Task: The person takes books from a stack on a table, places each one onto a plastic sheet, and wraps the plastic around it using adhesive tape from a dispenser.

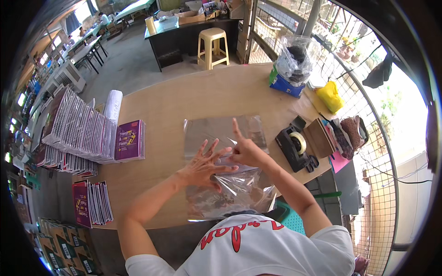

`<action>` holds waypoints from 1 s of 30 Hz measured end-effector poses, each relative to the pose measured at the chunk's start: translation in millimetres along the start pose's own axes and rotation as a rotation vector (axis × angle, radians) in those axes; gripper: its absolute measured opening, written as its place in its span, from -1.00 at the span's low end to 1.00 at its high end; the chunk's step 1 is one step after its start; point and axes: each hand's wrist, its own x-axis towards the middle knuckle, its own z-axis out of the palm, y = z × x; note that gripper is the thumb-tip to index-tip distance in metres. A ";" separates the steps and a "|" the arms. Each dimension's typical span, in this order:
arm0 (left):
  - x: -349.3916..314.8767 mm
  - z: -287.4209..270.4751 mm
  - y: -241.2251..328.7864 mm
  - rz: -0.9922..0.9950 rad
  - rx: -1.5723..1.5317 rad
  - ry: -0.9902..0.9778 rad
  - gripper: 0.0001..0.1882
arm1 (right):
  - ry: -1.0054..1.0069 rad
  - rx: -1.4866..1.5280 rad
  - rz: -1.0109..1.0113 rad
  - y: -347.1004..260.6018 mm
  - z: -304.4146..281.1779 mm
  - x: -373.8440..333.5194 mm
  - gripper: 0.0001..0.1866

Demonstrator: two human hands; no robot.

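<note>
Presumably to steady it, the left hand lies spread, grasping nothing, on the clear plastic film left of the tape dispenser; whether the half-curled right hand pinches anything, I cannot tell.

Before you lies transparent plastic film, smooth and highly glossy, creased into bright highlights along its near part. Your tabletop appears wood-like, smooth, with a faint sheen. To your left, the notebook stack shows paper page edges under shiny clear wrap. To your right, note the black plastic tape dispenser, the crinkled clear plastic bag and the metal wire grid. Your white shirt is matt cloth; the stool ahead, smooth plastic.
</note>
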 end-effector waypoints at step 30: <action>14.3 -93.6 60.1 -0.201 -0.676 0.732 -0.43 | 0.431 -0.460 -0.403 53.7 -21.9 -108.8 -0.42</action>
